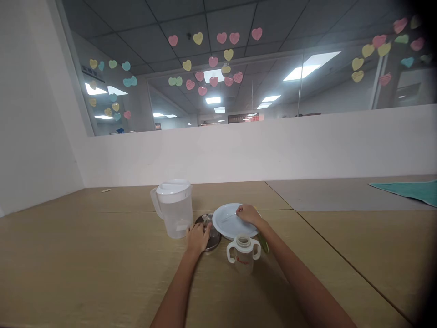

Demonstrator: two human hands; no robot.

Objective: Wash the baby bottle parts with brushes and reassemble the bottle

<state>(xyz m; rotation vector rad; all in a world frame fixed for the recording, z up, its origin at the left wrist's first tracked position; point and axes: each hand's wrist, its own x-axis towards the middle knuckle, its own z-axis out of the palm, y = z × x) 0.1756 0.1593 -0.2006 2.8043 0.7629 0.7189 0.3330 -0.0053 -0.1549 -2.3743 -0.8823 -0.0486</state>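
Note:
My left hand (198, 238) rests with its fingers apart at the left side of a round dark metal tray (214, 243). A small clear object (206, 218) lies on that tray, partly hidden by the fingers. Over a white plate (225, 212), my right hand (251, 215) has its fingertips pinched together at one end of a thin pale stick-like piece (228, 218). In front of the plate stands a clear baby bottle (243, 257) with two white handles and an uncovered neck. Under my right wrist a long green object (263, 243) is partly covered.
A lidded translucent pitcher (175, 212) stands left of the tray, its handle to the left. On the wooden table (85, 264), a green cloth (409, 190) lies far right and a small pale scrap (106, 190) far left. Behind are a white wall and glass with heart-shaped notes.

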